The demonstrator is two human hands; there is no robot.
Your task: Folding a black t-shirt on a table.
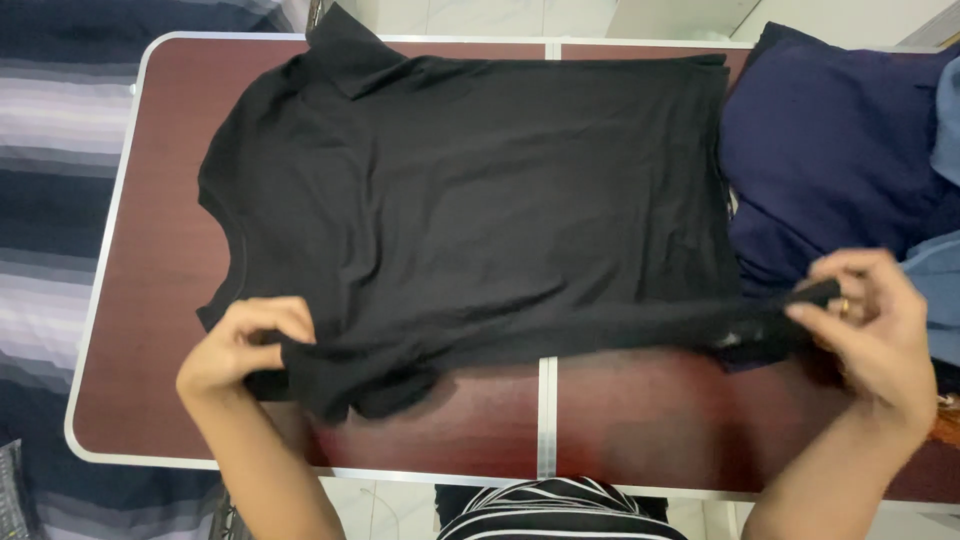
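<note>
Black shirt (480, 190) pinched at its near edge by left hand (235, 350) and right hand (870, 320); navy clothes (830, 150) crowd its hem

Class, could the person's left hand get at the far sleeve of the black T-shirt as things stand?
Probably yes: nothing lies between the left hand and the far sleeve, but the hand now grips the black T-shirt.

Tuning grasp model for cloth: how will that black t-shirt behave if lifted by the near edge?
Probably floppy: the black t-shirt sags and wrinkles between the left hand and right hand, which pinch its near edge. Likely light for its size, since fingertip pinches lift that edge. It may slide when dragged, as the brown table looks glossy.
</note>
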